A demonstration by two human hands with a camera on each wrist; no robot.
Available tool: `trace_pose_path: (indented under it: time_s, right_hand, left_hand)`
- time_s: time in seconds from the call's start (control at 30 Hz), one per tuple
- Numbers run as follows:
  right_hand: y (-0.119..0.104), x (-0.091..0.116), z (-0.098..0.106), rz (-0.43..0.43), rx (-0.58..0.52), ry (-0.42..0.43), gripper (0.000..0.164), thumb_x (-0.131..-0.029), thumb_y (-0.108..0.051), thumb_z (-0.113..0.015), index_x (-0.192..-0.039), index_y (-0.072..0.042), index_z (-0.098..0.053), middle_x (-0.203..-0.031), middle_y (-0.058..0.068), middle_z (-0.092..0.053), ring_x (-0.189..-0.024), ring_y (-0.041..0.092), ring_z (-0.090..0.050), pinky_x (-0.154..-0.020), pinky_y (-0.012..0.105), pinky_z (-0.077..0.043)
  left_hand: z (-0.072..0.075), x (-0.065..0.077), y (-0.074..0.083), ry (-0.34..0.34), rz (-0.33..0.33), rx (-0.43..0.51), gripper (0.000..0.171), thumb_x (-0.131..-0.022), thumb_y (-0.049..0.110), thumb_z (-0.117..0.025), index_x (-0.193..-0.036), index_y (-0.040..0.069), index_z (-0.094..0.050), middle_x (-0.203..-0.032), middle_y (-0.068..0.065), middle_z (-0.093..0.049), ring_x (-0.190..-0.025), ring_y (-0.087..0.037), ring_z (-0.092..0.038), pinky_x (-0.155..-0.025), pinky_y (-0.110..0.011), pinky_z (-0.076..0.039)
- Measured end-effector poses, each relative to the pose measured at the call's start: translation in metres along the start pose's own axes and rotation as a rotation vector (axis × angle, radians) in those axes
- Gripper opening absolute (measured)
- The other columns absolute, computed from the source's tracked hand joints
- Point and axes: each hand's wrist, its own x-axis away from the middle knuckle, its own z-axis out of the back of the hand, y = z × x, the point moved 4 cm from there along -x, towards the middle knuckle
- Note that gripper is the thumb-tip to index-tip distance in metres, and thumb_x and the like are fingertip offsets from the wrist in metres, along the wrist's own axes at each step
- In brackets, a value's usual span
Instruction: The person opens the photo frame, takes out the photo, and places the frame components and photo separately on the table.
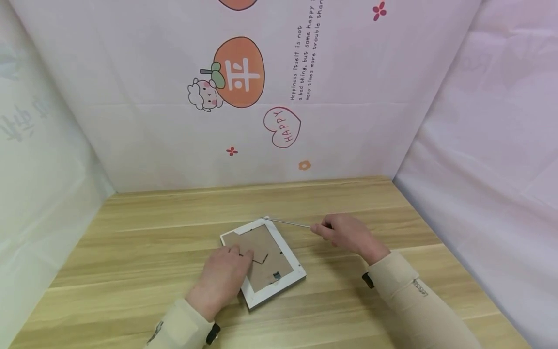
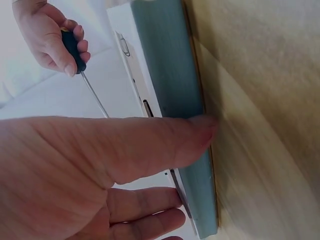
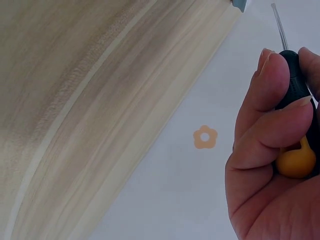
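A picture frame (image 1: 279,237) with a white back border lies face down on the table, its brown backing board (image 1: 270,242) showing. My left hand (image 1: 224,276) holds it at the near left side. In the left wrist view the thumb (image 2: 160,145) lies against the frame's blue-grey side (image 2: 165,55), while the other fingers reach over the back. My right hand (image 1: 346,232) grips a screwdriver (image 1: 287,222) by its dark green and yellow handle (image 3: 296,80). The thin metal shaft points left, its tip overlapping the frame's far corner in the head view.
The wood-grain table (image 1: 165,232) extends around the frame. White printed cloth (image 1: 165,135) stands behind it, with more white cloth at left and right. On the backing are a bent dark wire (image 1: 264,259) and a small dark piece (image 1: 276,276) near the border.
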Motion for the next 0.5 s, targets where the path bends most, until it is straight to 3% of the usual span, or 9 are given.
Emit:
trace_pose_path:
  time_s: [0.13,0.5]
  right_hand:
    - [0.0,0.0,0.0,0.001,-0.003,-0.002,0.046,-0.092,-0.061,-0.05,-0.079,-0.019,-0.06,-0.061,-0.002,-0.057,-0.056,0.016,-0.053,-0.056,0.035,-0.043]
    - [-0.001,0.0,-0.003,0.002,-0.01,-0.009,0.047,-0.092,-0.062,-0.051,-0.078,-0.018,-0.06,-0.061,-0.002,-0.057,-0.056,0.016,-0.053,-0.055,0.035,-0.043]
  left_hand:
    - [0.001,0.002,0.004,0.038,0.003,-0.028,0.031,-0.084,0.007,-0.065,-0.115,0.008,-0.068,-0.095,-0.018,-0.067,-0.087,-0.031,-0.061,-0.073,-0.045,-0.052]
    - [0.005,0.007,0.014,0.036,0.039,-0.055,0.03,-0.077,0.009,-0.07,-0.107,0.008,-0.068,-0.083,-0.016,-0.065,-0.077,-0.029,-0.061,-0.059,-0.041,-0.051]
